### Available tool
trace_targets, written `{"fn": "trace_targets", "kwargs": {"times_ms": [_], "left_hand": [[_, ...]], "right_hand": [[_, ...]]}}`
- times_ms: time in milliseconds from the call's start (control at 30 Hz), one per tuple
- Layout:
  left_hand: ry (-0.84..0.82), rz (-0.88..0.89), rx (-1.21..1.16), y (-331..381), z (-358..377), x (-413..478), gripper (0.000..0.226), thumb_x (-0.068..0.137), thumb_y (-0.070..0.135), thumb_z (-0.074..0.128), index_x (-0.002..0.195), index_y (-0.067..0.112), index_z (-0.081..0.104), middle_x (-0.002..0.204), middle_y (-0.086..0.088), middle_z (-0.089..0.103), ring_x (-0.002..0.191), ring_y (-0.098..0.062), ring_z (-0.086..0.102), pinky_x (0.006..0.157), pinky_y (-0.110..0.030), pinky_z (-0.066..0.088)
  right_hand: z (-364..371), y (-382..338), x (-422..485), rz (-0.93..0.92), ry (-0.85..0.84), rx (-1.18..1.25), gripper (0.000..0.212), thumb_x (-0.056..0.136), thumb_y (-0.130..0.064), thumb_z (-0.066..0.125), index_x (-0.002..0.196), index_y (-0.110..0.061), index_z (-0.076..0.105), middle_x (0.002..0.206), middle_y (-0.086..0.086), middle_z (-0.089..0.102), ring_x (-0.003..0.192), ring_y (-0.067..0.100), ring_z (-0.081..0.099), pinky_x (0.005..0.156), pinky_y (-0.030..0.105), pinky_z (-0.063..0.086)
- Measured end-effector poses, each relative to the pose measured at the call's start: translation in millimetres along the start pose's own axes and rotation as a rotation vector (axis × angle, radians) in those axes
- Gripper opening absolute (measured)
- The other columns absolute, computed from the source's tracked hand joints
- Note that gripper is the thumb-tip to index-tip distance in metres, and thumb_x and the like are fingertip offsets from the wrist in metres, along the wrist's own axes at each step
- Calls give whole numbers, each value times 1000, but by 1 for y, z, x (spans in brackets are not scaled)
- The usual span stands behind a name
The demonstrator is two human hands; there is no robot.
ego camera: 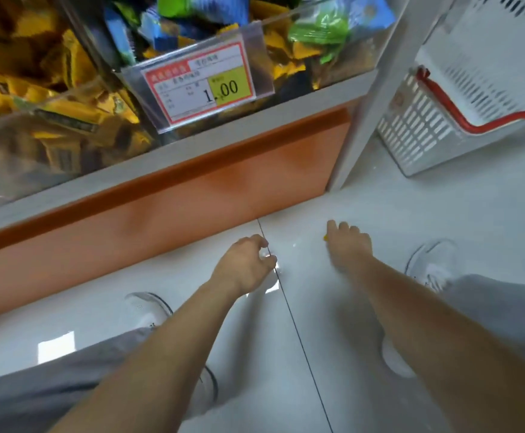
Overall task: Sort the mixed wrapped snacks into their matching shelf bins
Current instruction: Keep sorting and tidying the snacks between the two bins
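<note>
Both of my hands reach down to the pale tiled floor in front of the shelf. My right hand point(350, 245) has its fingers curled down over a small yellow wrapped snack point(325, 237), of which only a sliver shows at the thumb side. My left hand point(248, 260) hovers close beside it with curled fingers; pale glints lie at its fingertips and I cannot tell whether it holds anything. Above, a clear bin point(286, 89) with a price tag point(202, 85) holds mixed blue, green and yellow snacks. The clear bin to its left point(5, 145) holds yellow snacks.
An orange kick panel point(161, 207) runs under the shelf just beyond my hands. A white basket with a red handle point(442, 120) stands on the floor at the right, past a white shelf post point(373, 98). My white shoes point(148, 307) flank my arms.
</note>
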State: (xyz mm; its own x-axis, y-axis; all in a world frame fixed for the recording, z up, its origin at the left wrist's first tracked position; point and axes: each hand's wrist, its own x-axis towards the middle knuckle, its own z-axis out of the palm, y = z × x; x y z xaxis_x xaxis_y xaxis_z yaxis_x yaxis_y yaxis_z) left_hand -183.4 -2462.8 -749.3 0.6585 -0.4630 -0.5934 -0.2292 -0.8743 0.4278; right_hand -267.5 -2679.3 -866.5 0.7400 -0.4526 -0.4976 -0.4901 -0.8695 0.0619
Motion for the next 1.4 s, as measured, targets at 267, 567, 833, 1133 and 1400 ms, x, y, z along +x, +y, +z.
{"fn": "trace_targets", "kwargs": {"times_ms": [267, 567, 833, 1133, 1400], "left_hand": [[-15, 198, 109, 27, -70, -44, 64, 90, 46, 66, 146, 25, 42, 140, -2, 55, 117, -21, 57, 90, -24, 40], [360, 507, -109, 93, -190, -168, 39, 74, 45, 82, 102, 27, 61, 82, 6, 64, 69, -13, 58, 65, -32, 49], [854, 432, -145, 72, -266, -207, 30, 79, 43, 74, 77, 30, 47, 67, 9, 60, 57, -7, 52, 53, -26, 40], [974, 50, 164, 35, -301, -167, 15, 87, 39, 63, 97, 28, 66, 106, -1, 60, 102, -27, 55, 79, -39, 49], [721, 544, 206, 124, -246, -141, 30, 90, 40, 61, 116, 26, 62, 113, 8, 62, 106, -13, 57, 90, -36, 50]], "right_hand": [[-124, -39, -71, -281, -496, 920, 16, 95, -11, 61, 108, -7, 67, 87, 9, 72, 72, 20, 64, 64, 28, 51], [-308, -41, -196, -465, -226, 1334, 22, 84, -23, 78, 63, -23, 72, 58, -6, 61, 49, 3, 52, 50, 22, 43], [-409, -28, -204, -708, 490, 637, 4, 89, -30, 70, 93, -30, 69, 91, -14, 69, 86, 2, 64, 79, 25, 50], [-412, -47, -129, -559, 385, 291, 43, 90, -27, 59, 132, -15, 55, 127, 4, 62, 111, 21, 58, 93, 35, 49], [-413, -33, -106, -567, 245, 400, 61, 80, -43, 62, 139, -35, 46, 136, -10, 57, 116, 14, 59, 100, 34, 49]]}}
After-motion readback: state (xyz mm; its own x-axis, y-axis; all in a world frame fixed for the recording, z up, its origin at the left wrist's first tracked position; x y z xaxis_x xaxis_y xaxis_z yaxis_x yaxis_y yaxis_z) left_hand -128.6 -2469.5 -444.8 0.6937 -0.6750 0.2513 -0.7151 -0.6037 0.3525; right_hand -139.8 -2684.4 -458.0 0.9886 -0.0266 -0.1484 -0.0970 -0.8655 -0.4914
